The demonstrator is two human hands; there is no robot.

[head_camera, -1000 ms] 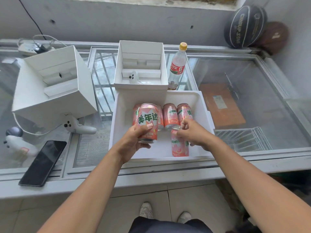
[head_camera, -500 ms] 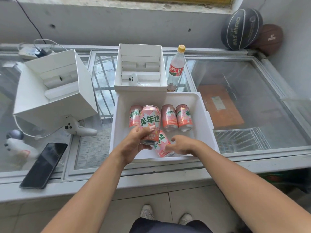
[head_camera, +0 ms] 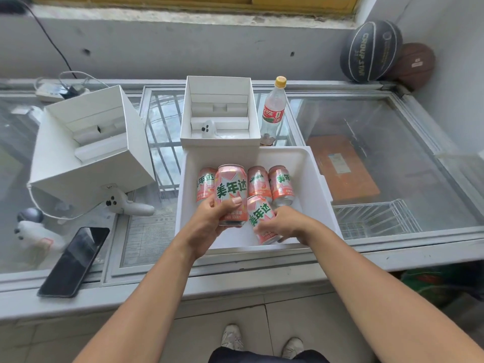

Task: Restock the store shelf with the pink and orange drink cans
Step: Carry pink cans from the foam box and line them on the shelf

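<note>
A white plastic bin (head_camera: pixel 318 179) sits on the glass freezer top and holds pink and orange drink cans. Three cans stand in a row at its back: one at the left (head_camera: pixel 204 183), one in the middle (head_camera: pixel 258 180), one at the right (head_camera: pixel 281 184). My left hand (head_camera: pixel 209 222) grips an upright can (head_camera: pixel 231 189) above the bin's front. My right hand (head_camera: pixel 281 225) holds another can (head_camera: pixel 260 217) from below, tilted with its top leaning left against the first.
An open white box (head_camera: pixel 220 142) touches the bin's far side, with a clear red-label bottle (head_camera: pixel 273 111) beside it. A larger white box (head_camera: pixel 86 158), white controllers (head_camera: pixel 128 204) and a black phone (head_camera: pixel 74 262) lie left. Two basketballs (head_camera: pixel 372 51) rest at the back right.
My right hand has gone from gripping its can at the top to holding it from below, tilted and raised. The left hand's can has stayed about where it was.
</note>
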